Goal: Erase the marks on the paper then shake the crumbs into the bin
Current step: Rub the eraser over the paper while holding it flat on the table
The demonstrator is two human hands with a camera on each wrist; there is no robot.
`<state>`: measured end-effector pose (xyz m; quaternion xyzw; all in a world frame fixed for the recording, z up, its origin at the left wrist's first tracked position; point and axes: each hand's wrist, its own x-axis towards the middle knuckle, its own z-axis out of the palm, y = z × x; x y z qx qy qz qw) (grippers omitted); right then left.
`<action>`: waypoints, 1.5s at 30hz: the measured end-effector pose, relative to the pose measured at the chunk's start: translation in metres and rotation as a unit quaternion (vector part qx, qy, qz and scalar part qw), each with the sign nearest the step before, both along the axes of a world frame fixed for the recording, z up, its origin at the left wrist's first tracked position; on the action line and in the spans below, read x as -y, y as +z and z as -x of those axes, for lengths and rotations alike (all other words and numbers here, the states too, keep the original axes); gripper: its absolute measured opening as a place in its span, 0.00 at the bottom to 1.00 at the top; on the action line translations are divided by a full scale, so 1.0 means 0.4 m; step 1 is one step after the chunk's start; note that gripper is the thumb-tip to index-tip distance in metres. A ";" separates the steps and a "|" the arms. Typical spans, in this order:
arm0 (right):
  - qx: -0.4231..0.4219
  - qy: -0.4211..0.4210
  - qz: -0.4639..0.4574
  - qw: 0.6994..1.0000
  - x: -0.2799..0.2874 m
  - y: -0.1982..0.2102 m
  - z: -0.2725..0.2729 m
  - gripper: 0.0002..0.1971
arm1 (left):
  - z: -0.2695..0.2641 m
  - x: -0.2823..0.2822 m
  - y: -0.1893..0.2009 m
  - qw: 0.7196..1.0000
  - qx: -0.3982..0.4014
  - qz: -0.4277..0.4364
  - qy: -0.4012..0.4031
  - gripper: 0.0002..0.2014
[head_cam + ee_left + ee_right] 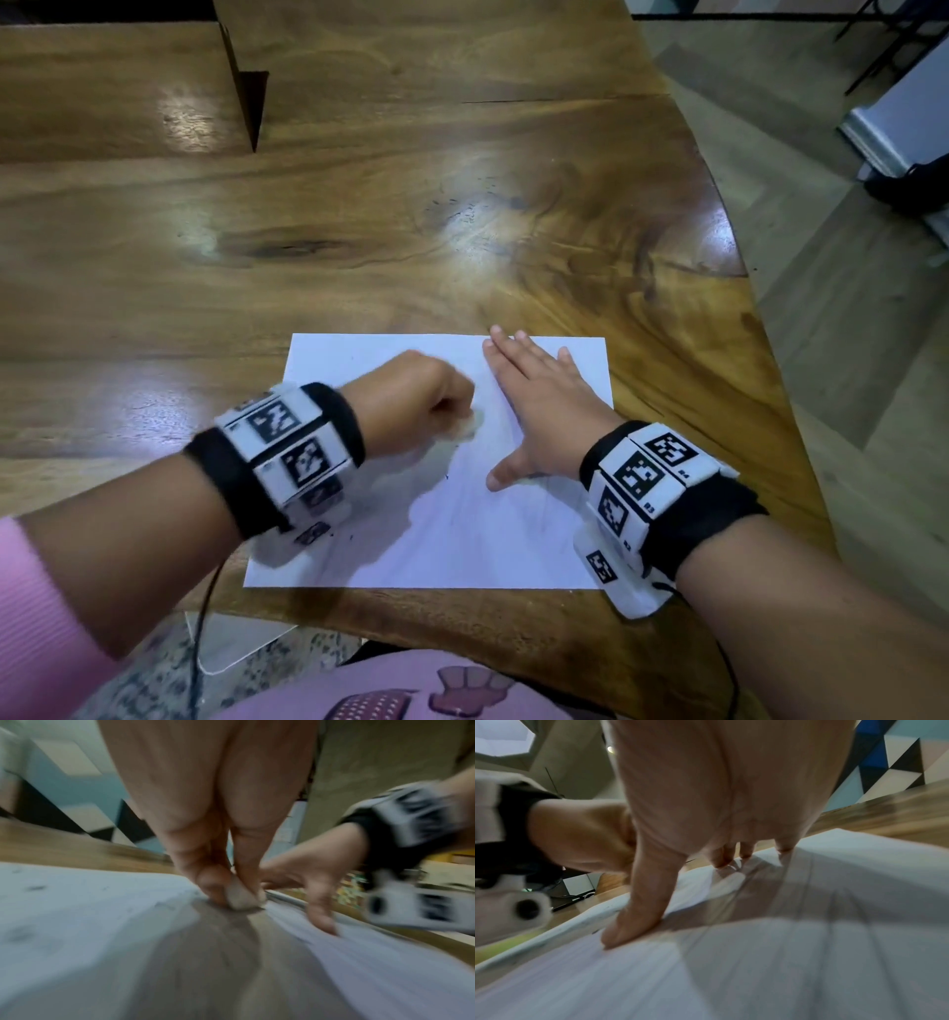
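Observation:
A white sheet of paper (441, 524) lies on the wooden table (359, 231) near its front edge, with faint grey pencil smudges and a few dark crumbs on it. My left hand (426, 401) is curled in a fist over the middle of the sheet and pinches a small off-white eraser (240, 897) whose tip touches the paper (77, 912); the hand is blurred. My right hand (534, 401) lies flat on the right half of the paper (782, 963), fingers straight and thumb spread, pressing it down. No bin shows in any view.
The table's curved right edge (760, 318) runs close beside the paper, with floor beyond it. A dark wooden divider (246, 97) stands at the back left. A flat pale object (231, 647) lies on the floor below the table's front edge.

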<state>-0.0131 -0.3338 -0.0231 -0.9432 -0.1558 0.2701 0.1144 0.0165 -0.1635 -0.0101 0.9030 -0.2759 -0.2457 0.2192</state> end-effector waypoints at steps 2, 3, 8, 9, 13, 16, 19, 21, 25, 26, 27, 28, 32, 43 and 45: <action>0.002 -0.001 -0.001 1.000 -0.001 0.001 0.001 0.69 | 0.006 -0.006 0.001 0.999 -0.008 -0.022 -0.022 0.08; 0.003 0.000 -0.001 1.000 0.000 0.002 0.001 0.69 | -0.012 0.002 0.001 1.000 0.016 -0.016 -0.005 0.06; 0.008 0.002 0.003 1.000 -0.002 0.006 0.002 0.68 | -0.076 0.046 0.001 0.995 0.067 -0.009 0.076 0.01; 0.007 0.002 0.003 1.000 -0.002 0.005 0.001 0.68 | -0.051 0.039 0.008 0.996 0.056 -0.016 0.066 0.04; 0.007 -0.003 -0.001 1.000 -0.001 0.001 0.003 0.69 | 0.043 0.000 0.011 0.999 -0.006 -0.039 -0.017 0.09; 0.009 -0.001 0.000 1.000 -0.002 -0.001 0.002 0.69 | -0.013 0.015 0.002 0.999 0.039 -0.018 0.030 0.04; 0.011 -0.001 0.001 1.000 -0.001 -0.002 0.002 0.69 | -0.074 0.045 -0.005 0.996 0.062 -0.001 0.070 0.04; 0.010 0.002 0.002 1.000 -0.001 -0.002 0.002 0.69 | -0.044 0.040 -0.008 0.998 0.038 0.002 0.048 0.02; 0.010 -0.001 0.001 1.000 0.000 -0.004 0.002 0.69 | 0.106 -0.021 -0.007 0.996 -0.019 0.008 -0.084 0.05; 0.010 0.000 0.002 1.000 0.000 -0.004 0.002 0.69 | 0.115 -0.028 -0.009 0.995 -0.021 0.000 -0.093 0.06; 0.009 0.000 0.003 1.000 -0.001 -0.005 0.002 0.69 | 0.103 -0.025 -0.009 0.996 -0.011 0.004 -0.084 0.06; 0.008 -0.001 0.002 1.000 -0.001 -0.006 0.003 0.69 | 0.076 -0.013 -0.007 0.998 0.003 0.004 -0.061 0.06; 0.011 0.004 0.008 1.000 0.000 -0.002 0.003 0.69 | -0.065 0.050 -0.002 0.997 0.065 -0.008 0.051 0.03; 0.001 0.007 0.013 1.000 -0.001 -0.004 0.001 0.68 | 0.102 -0.039 -0.010 0.997 0.013 0.015 -0.075 0.08; -0.002 0.006 0.012 1.000 -0.002 -0.002 0.001 0.68 | 0.043 -0.007 -0.004 0.999 0.039 0.014 -0.024 0.06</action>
